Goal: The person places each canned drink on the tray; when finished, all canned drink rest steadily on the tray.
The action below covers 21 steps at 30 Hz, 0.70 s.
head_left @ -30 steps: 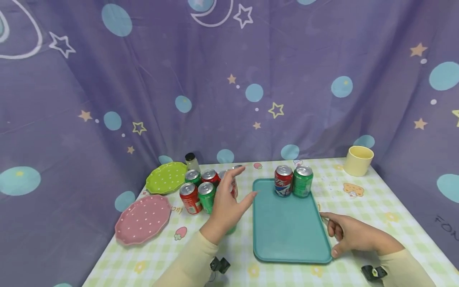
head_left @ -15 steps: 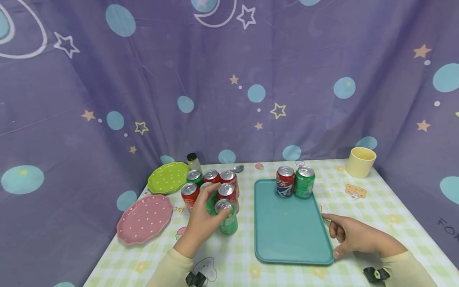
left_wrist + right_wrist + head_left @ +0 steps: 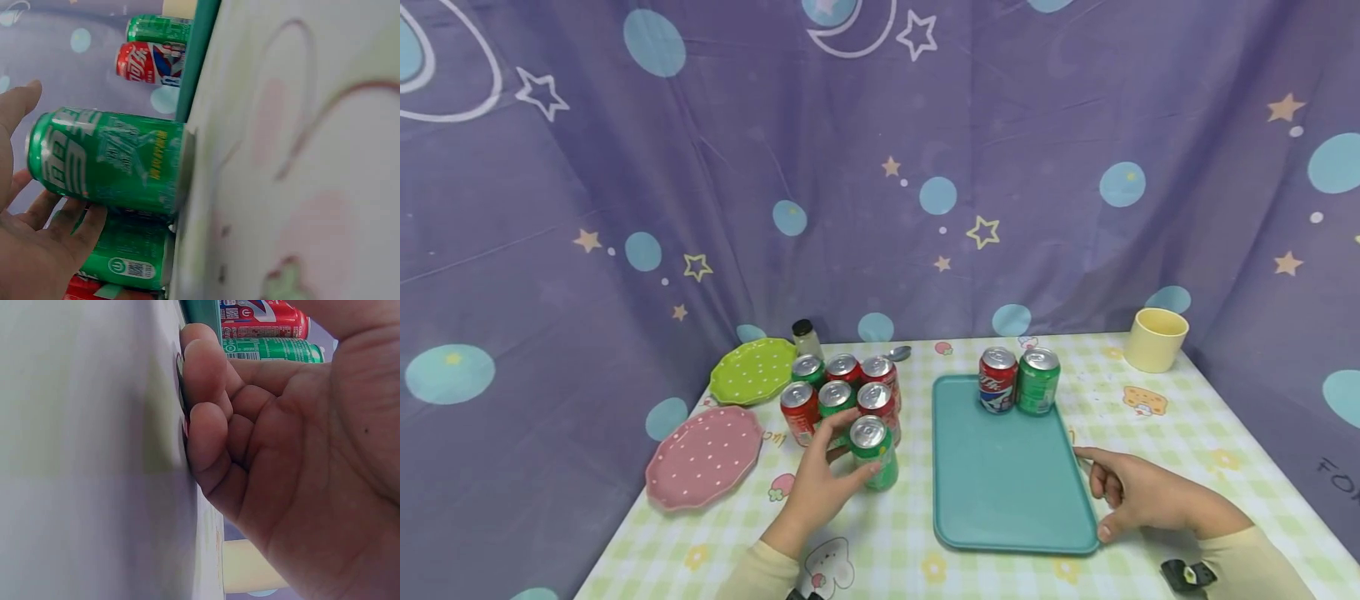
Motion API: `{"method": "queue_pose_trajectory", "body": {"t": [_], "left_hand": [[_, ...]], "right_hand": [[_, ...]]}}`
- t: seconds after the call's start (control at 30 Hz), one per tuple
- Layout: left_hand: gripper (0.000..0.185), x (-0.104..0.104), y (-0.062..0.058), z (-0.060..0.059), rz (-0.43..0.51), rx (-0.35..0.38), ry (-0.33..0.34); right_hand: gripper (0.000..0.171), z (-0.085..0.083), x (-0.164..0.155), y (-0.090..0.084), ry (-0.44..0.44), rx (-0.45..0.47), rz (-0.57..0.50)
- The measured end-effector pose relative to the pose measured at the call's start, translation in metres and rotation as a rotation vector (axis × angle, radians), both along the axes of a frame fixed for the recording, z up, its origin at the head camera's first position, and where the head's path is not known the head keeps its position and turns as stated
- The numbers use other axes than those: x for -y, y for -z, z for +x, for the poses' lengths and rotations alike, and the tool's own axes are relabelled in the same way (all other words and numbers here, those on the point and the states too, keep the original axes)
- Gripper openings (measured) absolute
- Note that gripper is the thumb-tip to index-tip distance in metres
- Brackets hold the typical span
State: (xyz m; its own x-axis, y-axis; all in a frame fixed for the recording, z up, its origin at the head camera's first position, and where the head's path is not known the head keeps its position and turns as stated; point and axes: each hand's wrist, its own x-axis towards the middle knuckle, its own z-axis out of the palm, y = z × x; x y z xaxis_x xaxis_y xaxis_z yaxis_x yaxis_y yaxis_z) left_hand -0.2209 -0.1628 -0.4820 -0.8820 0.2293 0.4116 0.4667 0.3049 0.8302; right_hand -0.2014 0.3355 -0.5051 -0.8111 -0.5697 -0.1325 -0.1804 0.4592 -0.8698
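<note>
Around the near side of a green soda can (image 3: 874, 457) my left hand (image 3: 820, 492) is held, its thumb and fingers spread. In the left wrist view the thumb stands off the upright can (image 3: 112, 156), while the fingers are close beside it. Several other red and green soda cans (image 3: 800, 412) stand grouped behind and left of it. My right hand (image 3: 1150, 496) lies at the right edge of the teal tray (image 3: 1011, 483); the index finger and thumb touch its rim, and the other fingers are curled in. A red-and-blue can (image 3: 997, 383) and a green can (image 3: 1038, 383) stand at the tray's far end.
A pink dotted plate (image 3: 703, 457) and a green dotted plate (image 3: 754, 371) lie at the left. Behind the cans are a black-lidded jar (image 3: 807, 340) and a spoon (image 3: 899, 353). A yellow cup (image 3: 1154, 340) stands at the back right, before a purple curtain (image 3: 1037, 250).
My left hand has come back from above the cans, moving left and down to the nearest green can. The right hand has stayed at the tray's edge.
</note>
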Motion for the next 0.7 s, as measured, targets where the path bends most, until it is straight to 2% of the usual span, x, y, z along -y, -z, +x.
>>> {"method": "queue_pose_trajectory", "body": {"t": [0.1, 0.33, 0.5, 0.7], "left_hand": [[0.078, 0.0, 0.006, -0.001, 0.007, 0.034, 0.005], [0.081, 0.0, 0.013, -0.001, 0.013, 0.104, -0.033], [0.08, 0.001, 0.022, -0.005, -0.031, 0.101, -0.044], [0.08, 0.003, 0.03, -0.007, -0.035, 0.122, -0.053]], "right_hand": [[0.115, 0.0, 0.0, -0.001, 0.001, 0.005, -0.002], [0.115, 0.001, 0.001, -0.001, -0.008, -0.013, 0.003], [0.115, 0.0, -0.001, 0.001, -0.009, -0.019, 0.008], [0.115, 0.0, 0.0, 0.0, -0.012, -0.028, 0.011]]}}
